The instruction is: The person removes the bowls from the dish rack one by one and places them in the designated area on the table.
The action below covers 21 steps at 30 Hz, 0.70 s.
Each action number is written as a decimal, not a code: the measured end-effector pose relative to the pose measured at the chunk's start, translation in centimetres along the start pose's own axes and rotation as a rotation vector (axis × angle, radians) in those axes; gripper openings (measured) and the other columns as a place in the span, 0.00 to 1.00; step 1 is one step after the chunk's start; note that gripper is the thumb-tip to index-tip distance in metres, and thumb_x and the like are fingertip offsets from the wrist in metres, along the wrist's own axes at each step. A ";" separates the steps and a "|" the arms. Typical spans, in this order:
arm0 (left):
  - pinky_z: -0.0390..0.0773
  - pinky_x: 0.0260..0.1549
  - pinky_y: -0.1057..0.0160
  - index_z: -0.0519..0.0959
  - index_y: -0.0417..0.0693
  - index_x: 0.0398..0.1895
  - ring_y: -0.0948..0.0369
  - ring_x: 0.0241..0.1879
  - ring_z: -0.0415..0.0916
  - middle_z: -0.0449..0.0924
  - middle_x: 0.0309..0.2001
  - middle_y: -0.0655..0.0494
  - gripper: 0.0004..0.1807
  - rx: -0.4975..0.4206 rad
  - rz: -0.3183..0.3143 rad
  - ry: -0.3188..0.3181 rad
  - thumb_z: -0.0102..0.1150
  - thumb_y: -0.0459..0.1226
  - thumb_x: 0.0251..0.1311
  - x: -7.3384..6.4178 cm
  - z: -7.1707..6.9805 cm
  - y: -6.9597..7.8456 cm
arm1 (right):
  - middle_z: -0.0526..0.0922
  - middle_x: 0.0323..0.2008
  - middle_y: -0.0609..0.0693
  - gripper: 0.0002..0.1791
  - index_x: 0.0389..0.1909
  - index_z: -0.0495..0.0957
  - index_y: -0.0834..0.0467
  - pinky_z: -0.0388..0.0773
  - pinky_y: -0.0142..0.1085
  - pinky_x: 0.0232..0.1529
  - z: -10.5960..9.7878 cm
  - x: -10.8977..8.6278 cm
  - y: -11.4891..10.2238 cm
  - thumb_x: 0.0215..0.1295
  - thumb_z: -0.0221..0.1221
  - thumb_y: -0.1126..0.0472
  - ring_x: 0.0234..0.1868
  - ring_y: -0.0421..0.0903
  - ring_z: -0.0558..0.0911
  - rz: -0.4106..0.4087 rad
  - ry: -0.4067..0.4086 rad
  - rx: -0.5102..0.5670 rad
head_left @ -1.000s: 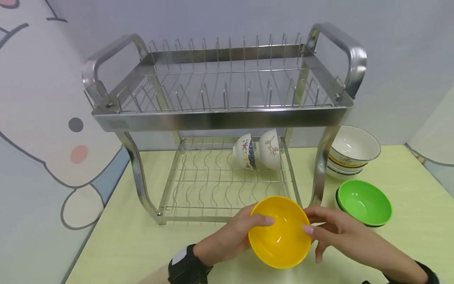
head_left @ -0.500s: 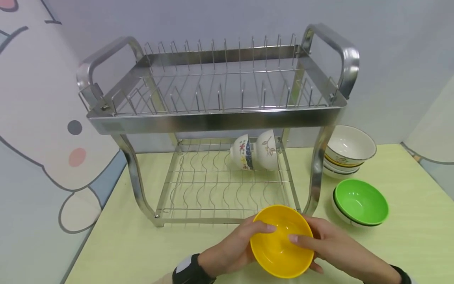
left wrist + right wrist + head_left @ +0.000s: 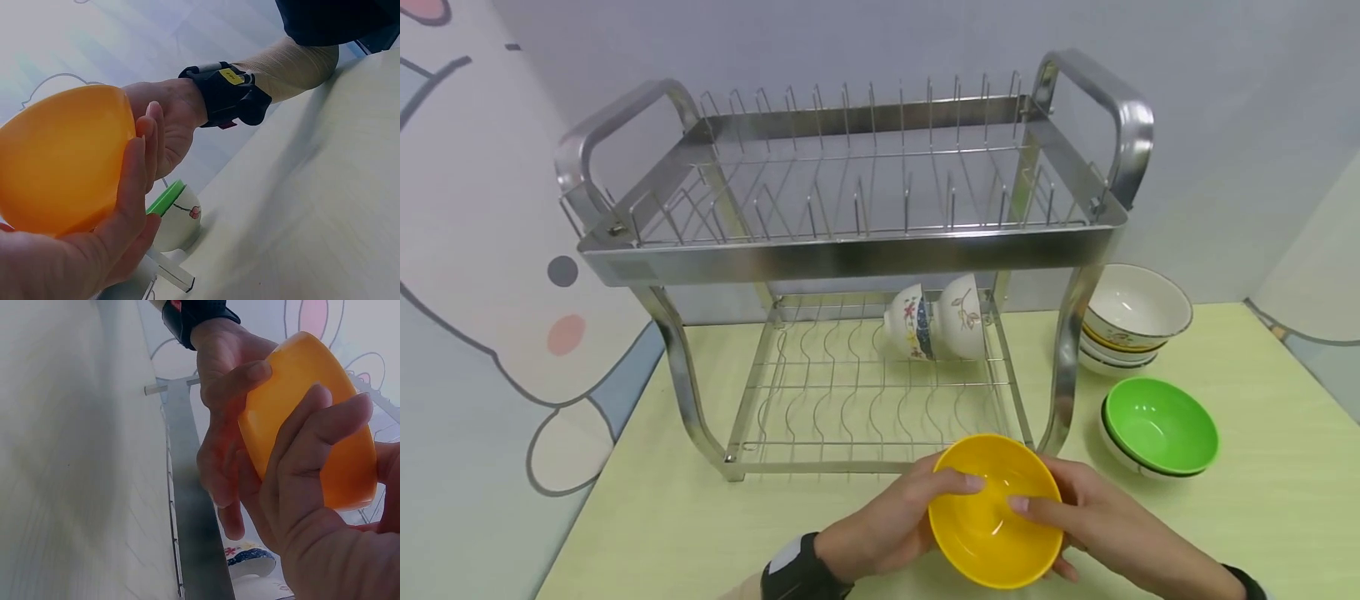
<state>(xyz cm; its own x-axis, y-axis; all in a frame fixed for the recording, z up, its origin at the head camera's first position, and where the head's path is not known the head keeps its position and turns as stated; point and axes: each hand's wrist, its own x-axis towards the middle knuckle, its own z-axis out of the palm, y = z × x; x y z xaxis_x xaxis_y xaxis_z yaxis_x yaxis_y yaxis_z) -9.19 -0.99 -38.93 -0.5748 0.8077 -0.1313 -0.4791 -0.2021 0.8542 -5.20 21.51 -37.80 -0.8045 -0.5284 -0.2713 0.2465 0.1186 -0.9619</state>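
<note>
A yellow bowl (image 3: pixel 992 542) is held between both hands in front of the dish rack, its hollow side facing up toward the head view. On its left side my left hand (image 3: pixel 906 521) grips it, thumb over the rim and onto the inner wall. My right hand (image 3: pixel 1101 521) holds the opposite side the same way, thumb inside. The right wrist view shows fingers (image 3: pixel 300 469) spread against the outside of the yellow bowl. From the left wrist view, the bowl's outer wall (image 3: pixel 69 156) is seen with a palm and fingers around it.
A two-tier metal dish rack (image 3: pixel 850 258) stands behind the hands. On its lower tier, two patterned white bowls (image 3: pixel 910 321) lean on their sides at the right. Right of the rack are a stack of bowls (image 3: pixel 1138 304) and a green bowl (image 3: pixel 1161 425) nested in another.
The right hand has closed in on the yellow bowl, its thumb moving from the rim to the inside. The bowl has shifted slightly down in the head view.
</note>
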 end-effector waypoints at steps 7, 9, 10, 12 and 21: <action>0.81 0.39 0.62 0.65 0.41 0.59 0.56 0.42 0.74 0.74 0.49 0.49 0.21 -0.001 -0.012 -0.019 0.48 0.38 0.64 -0.1 -0.1 0.4 | 0.81 0.34 0.66 0.20 0.61 0.63 0.60 0.77 0.30 0.20 -0.1 -0.1 -0.2 0.72 0.50 0.58 0.19 0.49 0.76 0.017 -0.002 0.003; 0.81 0.39 0.62 0.65 0.42 0.60 0.56 0.42 0.75 0.74 0.49 0.49 0.21 0.013 -0.002 -0.027 0.49 0.38 0.65 -0.2 -0.2 0.6 | 0.81 0.34 0.66 0.21 0.61 0.63 0.60 0.78 0.31 0.21 -0.2 -0.2 -0.3 0.72 0.49 0.57 0.20 0.49 0.76 0.031 -0.001 0.008; 0.81 0.40 0.61 0.66 0.42 0.60 0.55 0.41 0.75 0.74 0.49 0.49 0.21 0.025 0.009 -0.032 0.49 0.38 0.65 -0.2 -0.2 0.7 | 0.81 0.34 0.66 0.21 0.61 0.63 0.60 0.78 0.31 0.22 -0.3 -0.3 -0.4 0.72 0.49 0.57 0.20 0.49 0.76 0.038 0.001 0.010; 0.81 0.39 0.58 0.66 0.43 0.60 0.55 0.41 0.75 0.74 0.50 0.48 0.20 0.052 0.037 -0.042 0.49 0.38 0.66 -0.2 -0.2 1.0 | 0.80 0.34 0.66 0.21 0.61 0.63 0.61 0.78 0.32 0.24 -0.5 -0.5 -0.7 0.72 0.49 0.57 0.20 0.49 0.75 0.047 0.008 0.014; 0.80 0.37 0.43 0.65 0.45 0.64 0.49 0.47 0.73 0.67 0.56 0.40 0.26 0.132 0.157 -0.021 0.55 0.43 0.65 -0.3 -0.9 2.1 | 0.80 0.36 0.69 0.20 0.60 0.62 0.66 0.79 0.33 0.25 -1.9 -2.1 -1.8 0.74 0.46 0.59 0.20 0.49 0.77 0.011 0.074 0.033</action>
<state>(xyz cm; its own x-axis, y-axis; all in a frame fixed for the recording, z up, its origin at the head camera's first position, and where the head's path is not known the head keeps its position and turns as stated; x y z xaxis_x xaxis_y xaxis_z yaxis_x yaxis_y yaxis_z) -10.63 -2.11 -37.57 -0.6207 0.7838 0.0177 -0.2927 -0.2527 0.9222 -5.00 24.00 -35.58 -0.8392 -0.4632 -0.2848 0.2724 0.0953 -0.9575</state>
